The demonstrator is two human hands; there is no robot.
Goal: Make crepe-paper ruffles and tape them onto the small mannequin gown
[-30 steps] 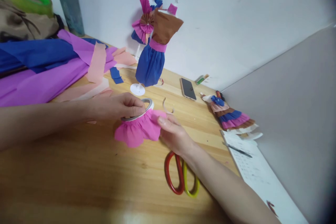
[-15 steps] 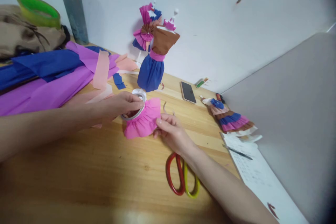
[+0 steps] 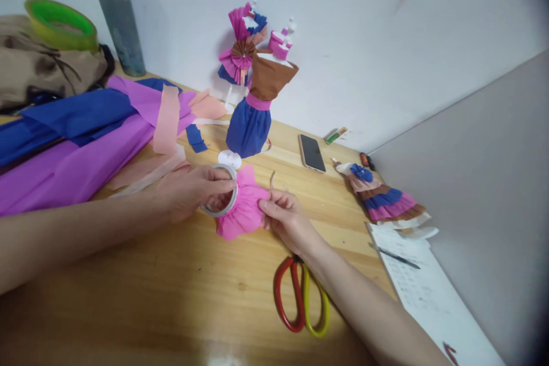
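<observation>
My left hand (image 3: 210,189) is closed on a roll of tape (image 3: 234,197), with the thumb on its rim and fingers through its hole. Gathered pink crepe paper (image 3: 242,211) fans out from the roll's right side. My right hand (image 3: 283,211) pinches the paper's right edge between thumb and fingers. Under my right wrist lie scissors with one red and one yellow handle (image 3: 289,297); their blades are hidden. Just behind the tape stands a small dress form in a brown top and blue skirt (image 3: 249,128). A white disc (image 3: 229,158) lies in front of the skirt.
Blue and purple crepe paper (image 3: 86,154) and peach strips (image 3: 167,120) spread over the left side. Behind are a flask (image 3: 118,17), green tape (image 3: 64,26) and another dressed form (image 3: 242,51). To the right are a phone (image 3: 312,152), a tiered paper dress (image 3: 386,197) and a written sheet (image 3: 412,269).
My right hand has shifted slightly right, and the pink paper is drawn out and folded a little differently. The view has tilted slightly. Both hands keep their holds.
</observation>
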